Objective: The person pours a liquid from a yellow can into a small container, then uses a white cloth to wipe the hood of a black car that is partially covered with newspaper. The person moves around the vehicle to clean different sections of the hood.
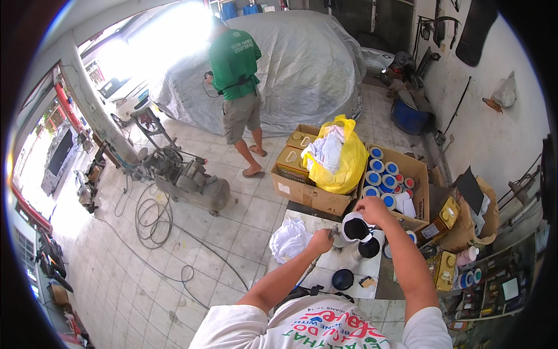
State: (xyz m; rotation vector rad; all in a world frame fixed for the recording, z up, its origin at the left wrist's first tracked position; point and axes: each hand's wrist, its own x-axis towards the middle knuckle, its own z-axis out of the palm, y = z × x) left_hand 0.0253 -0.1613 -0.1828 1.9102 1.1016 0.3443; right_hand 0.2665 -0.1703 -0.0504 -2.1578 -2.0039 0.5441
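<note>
My left hand (321, 240) is closed around what looks like a metal spray gun (333, 231), mostly hidden by the fingers; a hose (308, 272) runs back from it toward my body. My right hand (374, 210) grips the rim of a white cup (349, 217) whose inside is black. Just below the cup, a container with a black opening (368, 249) stands on the paper-covered bench (317, 264). A crumpled white cloth (289, 239) lies left of my left hand. Nearer to me are a round black lid (343, 279) and a small stained piece (367, 282).
Beyond the bench sit a carton (311, 198) with yellow tins and a yellow bag (343, 168), and another box (415, 170) of blue-lidded cans. An air compressor (195, 185) and coiled hose (152, 221) occupy the left floor. A person in green (235, 64) stands by a covered car (296, 64).
</note>
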